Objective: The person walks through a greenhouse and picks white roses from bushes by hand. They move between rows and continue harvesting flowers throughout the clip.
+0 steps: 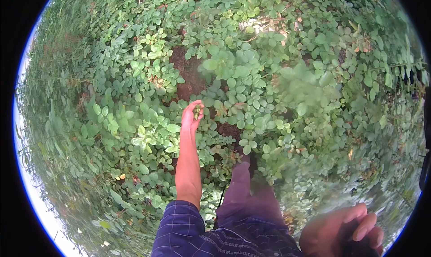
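Reaching out over low leafy plants [155, 139], my left hand [193, 112] has its fingers curled around a small bunch of green plant pieces [196, 111]. Too little detail shows to tell whether they are buds or pods. At the lower right, close to the camera, my right hand [346, 226] has its fingers curled around a dark object [353, 238]. What that object is cannot be told, as it is blurred and partly hidden by the fingers.
Dense green foliage surrounds my legs [242, 193] on all sides. Brown soil [188, 73] shows between the plants ahead of my left hand. A patch of pale dry leaves [264, 25] lies farther ahead. Taller, blurred leafy tops [303, 85] rise on the right.
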A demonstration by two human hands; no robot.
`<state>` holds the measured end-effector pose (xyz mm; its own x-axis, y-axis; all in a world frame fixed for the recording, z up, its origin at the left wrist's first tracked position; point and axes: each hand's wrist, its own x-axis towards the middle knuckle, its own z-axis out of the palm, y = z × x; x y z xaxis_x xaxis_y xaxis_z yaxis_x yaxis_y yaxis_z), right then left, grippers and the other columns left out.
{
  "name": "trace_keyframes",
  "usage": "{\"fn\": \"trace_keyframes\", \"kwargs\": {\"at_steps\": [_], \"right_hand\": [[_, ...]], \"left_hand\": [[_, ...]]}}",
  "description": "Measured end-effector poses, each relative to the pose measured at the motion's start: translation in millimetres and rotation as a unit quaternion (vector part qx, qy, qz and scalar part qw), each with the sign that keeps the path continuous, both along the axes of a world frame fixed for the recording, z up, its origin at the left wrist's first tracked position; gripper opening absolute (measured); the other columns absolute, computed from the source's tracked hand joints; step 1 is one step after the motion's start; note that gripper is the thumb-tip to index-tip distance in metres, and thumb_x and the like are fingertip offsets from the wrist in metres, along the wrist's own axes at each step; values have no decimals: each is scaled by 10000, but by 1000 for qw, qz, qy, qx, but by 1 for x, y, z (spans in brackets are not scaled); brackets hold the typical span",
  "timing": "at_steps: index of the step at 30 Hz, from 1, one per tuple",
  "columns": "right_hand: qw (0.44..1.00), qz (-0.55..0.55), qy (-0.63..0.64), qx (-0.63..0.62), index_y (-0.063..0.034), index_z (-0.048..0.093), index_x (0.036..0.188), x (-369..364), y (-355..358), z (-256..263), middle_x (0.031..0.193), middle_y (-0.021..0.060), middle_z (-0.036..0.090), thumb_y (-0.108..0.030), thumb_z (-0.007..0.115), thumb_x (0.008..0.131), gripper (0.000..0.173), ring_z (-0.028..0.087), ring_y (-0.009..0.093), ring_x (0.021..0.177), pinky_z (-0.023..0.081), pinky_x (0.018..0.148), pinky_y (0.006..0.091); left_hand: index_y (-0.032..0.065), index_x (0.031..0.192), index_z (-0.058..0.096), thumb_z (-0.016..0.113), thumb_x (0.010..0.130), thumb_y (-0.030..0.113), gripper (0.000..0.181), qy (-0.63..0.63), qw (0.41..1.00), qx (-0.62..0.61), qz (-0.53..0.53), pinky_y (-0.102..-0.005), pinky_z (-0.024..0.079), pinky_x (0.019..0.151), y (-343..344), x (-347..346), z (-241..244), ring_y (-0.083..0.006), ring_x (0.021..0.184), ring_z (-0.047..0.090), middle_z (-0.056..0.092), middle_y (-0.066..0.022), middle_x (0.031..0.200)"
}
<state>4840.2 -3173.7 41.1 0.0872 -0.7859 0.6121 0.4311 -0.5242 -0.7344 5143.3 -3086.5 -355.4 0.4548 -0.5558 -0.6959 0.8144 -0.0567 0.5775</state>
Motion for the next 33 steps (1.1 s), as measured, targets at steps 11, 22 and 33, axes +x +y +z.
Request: {"fn": "trace_keyframes", "kwargs": {"at_steps": [11, 22, 33], "right_hand": [[999, 25, 38, -11, -167, 450, 1171, -20, -18, 33, 1184, -8, 477, -578, 577, 681, 653, 481, 254, 901, 417, 662, 467], [998, 8, 51, -26, -149, 445, 1176, -34, -22, 55, 1182, -7, 478, -592, 573, 674, 681, 482, 249, 910, 416, 669, 459], [995, 90, 26, -19, -170, 439, 1187, -31, -18, 57, 1178, -22, 477, -582, 570, 684, 663, 467, 239, 904, 401, 684, 432]], "left_hand": [[75, 899, 537, 539, 830, 342, 276, -222, 954, 81, -187, -202, 335, 433, -173, 16, 86, -77, 533, 457, 518, -11, 691], [56, 610, 500, 567, 801, 341, 349, -252, 927, 136, -242, -230, 228, 384, -155, -54, 49, -52, 410, 302, 408, 33, 495], [59, 727, 457, 561, 814, 255, 238, 119, 982, 50, -137, -210, 270, 346, -29, -118, 69, -112, 424, 389, 461, -49, 578]]}}
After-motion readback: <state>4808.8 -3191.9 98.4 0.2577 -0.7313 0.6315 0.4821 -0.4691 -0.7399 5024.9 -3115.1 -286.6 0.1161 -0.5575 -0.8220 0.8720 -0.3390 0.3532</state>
